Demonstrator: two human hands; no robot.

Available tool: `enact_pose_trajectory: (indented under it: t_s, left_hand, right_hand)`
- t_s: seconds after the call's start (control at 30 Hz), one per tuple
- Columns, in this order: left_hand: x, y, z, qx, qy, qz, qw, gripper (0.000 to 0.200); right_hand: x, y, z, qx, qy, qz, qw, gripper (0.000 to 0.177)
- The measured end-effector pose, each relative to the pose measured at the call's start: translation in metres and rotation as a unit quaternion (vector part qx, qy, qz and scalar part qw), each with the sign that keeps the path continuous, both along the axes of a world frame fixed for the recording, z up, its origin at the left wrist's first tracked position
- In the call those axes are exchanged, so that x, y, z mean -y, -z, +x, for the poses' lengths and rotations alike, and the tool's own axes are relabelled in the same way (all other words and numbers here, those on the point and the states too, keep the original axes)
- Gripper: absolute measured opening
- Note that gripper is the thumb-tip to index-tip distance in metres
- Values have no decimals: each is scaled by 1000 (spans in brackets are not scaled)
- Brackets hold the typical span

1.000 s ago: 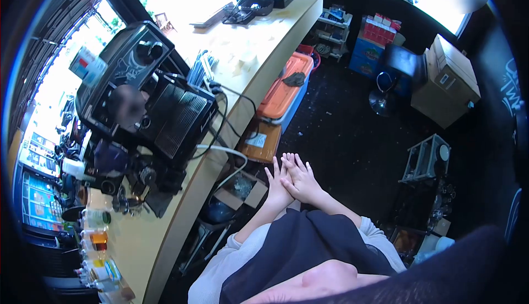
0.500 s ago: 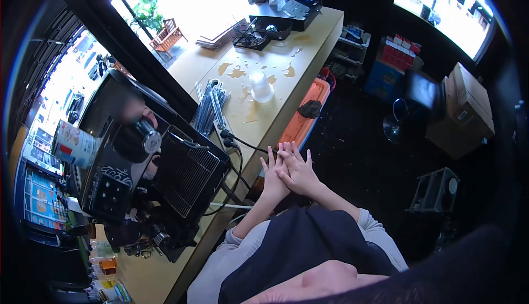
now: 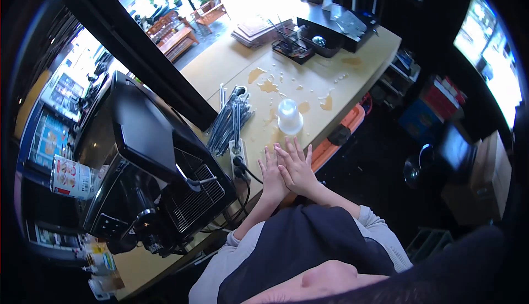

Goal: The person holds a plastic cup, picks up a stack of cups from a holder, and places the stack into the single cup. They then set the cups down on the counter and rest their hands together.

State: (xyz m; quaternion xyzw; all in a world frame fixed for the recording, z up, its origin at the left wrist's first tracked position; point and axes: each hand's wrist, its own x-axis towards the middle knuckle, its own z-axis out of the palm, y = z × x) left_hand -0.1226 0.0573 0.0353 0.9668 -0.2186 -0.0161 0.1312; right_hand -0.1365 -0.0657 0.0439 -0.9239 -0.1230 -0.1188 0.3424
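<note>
My left hand (image 3: 273, 178) and my right hand (image 3: 299, 173) are pressed together in front of my apron, at the counter's edge. The right one overlaps the left, and both have straight fingers with gaps between some of them. No object shows in either. Just beyond the fingertips, a translucent plastic cup (image 3: 289, 118) stands upside down on the counter (image 3: 317, 133). Brown puddles (image 3: 268, 86) and drops lie around it. To the left of the cup is a bundle of dark wrapped straws (image 3: 228, 125), with a power strip (image 3: 237, 152) below.
An espresso machine (image 3: 149, 161) fills the left side, with a printed tub (image 3: 71, 177) at its edge. Farther along the counter sit a black wire basket (image 3: 292, 50) and stacked boards (image 3: 256, 31). An orange crate (image 3: 325, 155) and cardboard boxes (image 3: 485, 177) are at the right.
The view has swung left, so the counter items appear farther right and the boxes lower. My hands stay pressed together, the fingers slightly shifted. The cup has not moved on the counter.
</note>
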Motion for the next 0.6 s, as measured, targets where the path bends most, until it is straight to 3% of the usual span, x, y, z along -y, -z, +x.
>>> enact_pose_trajectory:
  t_s: [0.17, 0.3, 0.4, 0.53, 0.6]
  left_hand:
    - [29, -11, 42, -13, -82, 7, 997, 88]
    - [51, -21, 67, 31, -128, -59, 990, 98]
    - [62, -11, 82, 25, -159, -19, 987, 102]
    - [71, 8, 96, 16, -211, -17, 977, 109]
    - [75, 10, 100, -48, -242, -28, 969, 116]
  right_hand:
    - [34, -19, 59, 87, -29, -68, 994, 61]
    - [52, -21, 93, 89, -43, -63, 993, 64]
    - [63, -17, 112, 92, -58, -55, 993, 69]
    - [71, 8, 146, 61, -91, 82, 991, 81]
    - [70, 20, 161, 39, -113, 146, 982, 85]
